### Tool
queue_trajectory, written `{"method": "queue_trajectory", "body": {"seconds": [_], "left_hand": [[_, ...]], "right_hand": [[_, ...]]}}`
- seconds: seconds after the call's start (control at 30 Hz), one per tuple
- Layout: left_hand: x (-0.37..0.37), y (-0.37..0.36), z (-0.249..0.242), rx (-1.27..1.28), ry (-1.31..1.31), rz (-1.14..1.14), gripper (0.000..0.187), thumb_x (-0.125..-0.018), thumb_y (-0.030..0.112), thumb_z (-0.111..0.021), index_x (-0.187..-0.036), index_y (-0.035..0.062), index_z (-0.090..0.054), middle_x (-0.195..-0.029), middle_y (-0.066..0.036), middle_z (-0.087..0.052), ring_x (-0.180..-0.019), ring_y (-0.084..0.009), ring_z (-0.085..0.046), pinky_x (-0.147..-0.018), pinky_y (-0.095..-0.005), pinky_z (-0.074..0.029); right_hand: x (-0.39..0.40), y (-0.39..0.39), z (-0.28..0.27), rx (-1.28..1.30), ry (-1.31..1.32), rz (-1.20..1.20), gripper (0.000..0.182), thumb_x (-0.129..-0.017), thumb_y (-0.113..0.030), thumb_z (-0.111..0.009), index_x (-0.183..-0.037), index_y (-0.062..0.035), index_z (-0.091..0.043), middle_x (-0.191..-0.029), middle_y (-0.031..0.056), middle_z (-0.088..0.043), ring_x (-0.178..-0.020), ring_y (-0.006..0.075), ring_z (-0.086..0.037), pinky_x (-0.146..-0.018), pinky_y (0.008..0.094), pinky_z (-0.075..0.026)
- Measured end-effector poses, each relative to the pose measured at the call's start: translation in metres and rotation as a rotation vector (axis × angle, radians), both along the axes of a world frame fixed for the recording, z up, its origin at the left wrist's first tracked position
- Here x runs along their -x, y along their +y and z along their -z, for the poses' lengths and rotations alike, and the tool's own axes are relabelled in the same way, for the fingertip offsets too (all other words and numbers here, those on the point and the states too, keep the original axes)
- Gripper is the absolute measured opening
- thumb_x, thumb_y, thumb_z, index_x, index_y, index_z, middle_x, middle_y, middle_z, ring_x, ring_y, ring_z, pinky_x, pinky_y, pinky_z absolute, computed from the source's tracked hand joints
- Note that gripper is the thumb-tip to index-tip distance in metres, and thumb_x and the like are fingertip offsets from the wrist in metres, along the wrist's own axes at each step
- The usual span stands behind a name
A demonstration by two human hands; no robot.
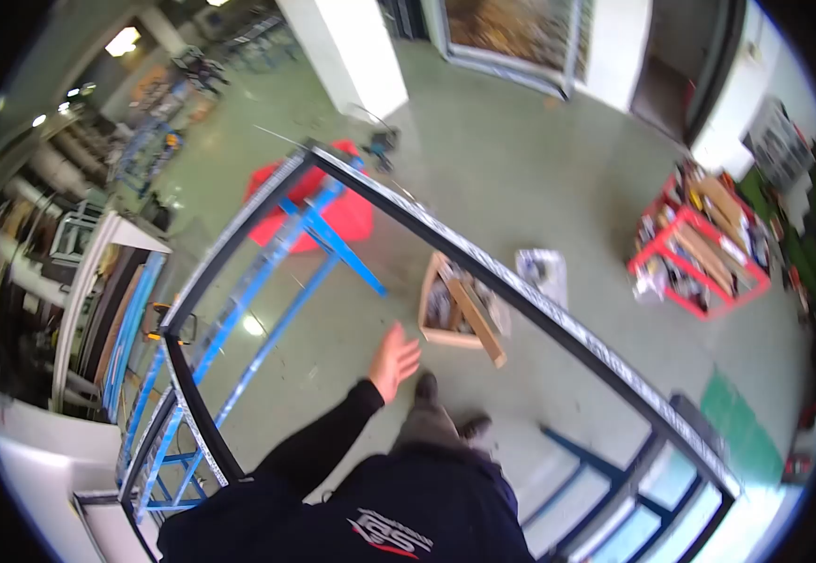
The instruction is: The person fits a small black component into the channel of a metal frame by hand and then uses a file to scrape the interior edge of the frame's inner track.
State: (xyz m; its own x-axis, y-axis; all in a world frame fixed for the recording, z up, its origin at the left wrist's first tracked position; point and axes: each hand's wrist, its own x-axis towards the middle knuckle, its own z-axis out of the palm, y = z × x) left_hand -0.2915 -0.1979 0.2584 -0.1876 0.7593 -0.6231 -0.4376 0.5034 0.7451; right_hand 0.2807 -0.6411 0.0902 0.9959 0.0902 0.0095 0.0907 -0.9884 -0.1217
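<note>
Fingers (395, 342) of the left hand (388, 369) stand loosely spread, hovering within the outline of the big black frame (521, 295), near an open box (450, 338). That frame lies over a blue trestle (353, 263) along its left edge, its far corner above something red (356, 220) (blurred). The right hand's fingers I cannot tell.
</note>
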Motion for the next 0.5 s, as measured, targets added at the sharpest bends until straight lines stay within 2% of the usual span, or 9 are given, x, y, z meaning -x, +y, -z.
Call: {"method": "queue_trajectory", "body": {"seconds": [0.03, 0.07, 0.1, 0.17, 0.23, 0.27, 0.37, 0.4, 0.5], "left_hand": [[-0.014, 0.005, -0.025, -0.040, -0.313, -0.016, 0.088, -0.096, 0.074, -0.042, -0.153, 0.0071, -0.035, -0.150, -0.021, -0.046, -0.141, -0.0352, -0.044, -0.117, -0.0533, -0.033], [-0.018, 0.011, -0.022, -0.059, -0.570, 0.035, 0.071, -0.098, 0.070, -0.042, -0.127, 0.0086, -0.060, -0.139, -0.019, -0.057, -0.135, -0.0334, -0.050, -0.115, -0.0534, -0.036], [-0.031, 0.016, -0.039, -0.120, -0.658, 0.113, 0.060, -0.102, 0.064, -0.040, -0.095, 0.0104, -0.068, -0.113, -0.013, -0.069, -0.120, -0.0307, -0.060, -0.109, -0.0502, -0.042], [-0.054, 0.024, -0.076, -0.184, -0.792, 0.239, 0.056, -0.107, 0.053, -0.036, -0.073, 0.0137, -0.058, -0.081, -0.002, -0.063, -0.093, -0.0243, -0.062, -0.094, -0.0449, -0.047], [-0.074, 0.025, -0.106, -0.231, -0.882, 0.374, 0.054, -0.109, 0.048, -0.032, -0.069, 0.0162, -0.049, -0.072, 0.001, -0.052, -0.080, -0.0203, -0.056, -0.087, -0.0424, -0.046], [-0.081, 0.023, -0.120, -0.258, -0.920, 0.434, 0.053, -0.110, 0.045, -0.031, -0.067, 0.0174, -0.044, -0.067, 0.003, -0.047, -0.074, -0.0184, -0.052, -0.083, -0.0411, -0.046], [-0.101, 0.013, -0.156, -0.286, -0.902, 0.575, 0.053, -0.111, 0.043, -0.027, -0.065, 0.0188, -0.036, -0.064, 0.004, -0.041, -0.068, -0.0164, -0.047, -0.079, -0.0390, -0.044], [-0.105, 0.011, -0.158, -0.291, -0.933, 0.599, 0.054, -0.111, 0.044, -0.027, -0.065, 0.0192, -0.038, -0.063, 0.004, -0.042, -0.068, -0.0163, -0.048, -0.079, -0.0388, -0.044], [-0.116, 0.005, -0.164, -0.292, -0.996, 0.623, 0.054, -0.111, 0.043, -0.027, -0.065, 0.0194, -0.038, -0.062, 0.005, -0.042, -0.068, -0.0161, -0.048, -0.078, -0.0386, -0.044]], "right_hand": [[-0.003, 0.000, 0.014, -0.009, 0.154, 0.061, 0.064, -0.094, -0.048, -0.064, -0.135, -0.0006, -0.050, -0.100, 0.0227, -0.065, -0.089, 0.0375, -0.065, -0.069, 0.0508, -0.051], [-0.004, -0.001, 0.021, -0.036, 0.282, 0.141, 0.058, -0.096, -0.045, -0.063, -0.132, 0.0000, -0.053, -0.093, 0.0208, -0.068, -0.082, 0.0357, -0.067, -0.064, 0.0481, -0.052], [-0.005, -0.003, 0.023, -0.118, 0.381, 0.234, 0.053, -0.098, -0.043, -0.062, -0.128, 0.0007, -0.056, -0.086, 0.0190, -0.070, -0.076, 0.0339, -0.070, -0.060, 0.0453, -0.053], [0.011, 0.022, -0.002, -0.497, 0.458, 0.514, 0.062, -0.095, -0.038, -0.066, -0.130, 0.0094, -0.047, -0.102, 0.0251, -0.065, -0.077, 0.0337, -0.066, -0.064, 0.0420, -0.057], [0.000, 0.001, 0.036, -0.542, 0.318, 0.499, 0.058, -0.095, -0.037, -0.066, -0.127, 0.0077, -0.048, -0.101, 0.0232, -0.064, -0.077, 0.0327, -0.064, -0.059, 0.0417, -0.054], [0.010, 0.009, 0.021, -0.567, 0.343, 0.517, 0.057, -0.095, -0.038, -0.067, -0.125, 0.0067, -0.050, -0.104, 0.0228, -0.064, -0.083, 0.0323, -0.065, -0.062, 0.0423, -0.054], [0.016, 0.016, 0.004, -0.495, 0.403, 0.495, 0.057, -0.094, -0.038, -0.067, -0.126, 0.0060, -0.050, -0.110, 0.0241, -0.064, -0.088, 0.0317, -0.066, -0.066, 0.0414, -0.055], [0.019, 0.018, 0.004, -0.500, 0.375, 0.494, 0.057, -0.094, -0.036, -0.067, -0.128, 0.0072, -0.049, -0.114, 0.0261, -0.064, -0.094, 0.0342, -0.066, -0.077, 0.0417, -0.055], [0.026, 0.020, 0.005, -0.531, 0.232, 0.412, 0.057, -0.095, -0.033, -0.067, -0.128, 0.0094, -0.049, -0.117, 0.0282, -0.064, -0.100, 0.0383, -0.065, -0.088, 0.0423, -0.053]]}}
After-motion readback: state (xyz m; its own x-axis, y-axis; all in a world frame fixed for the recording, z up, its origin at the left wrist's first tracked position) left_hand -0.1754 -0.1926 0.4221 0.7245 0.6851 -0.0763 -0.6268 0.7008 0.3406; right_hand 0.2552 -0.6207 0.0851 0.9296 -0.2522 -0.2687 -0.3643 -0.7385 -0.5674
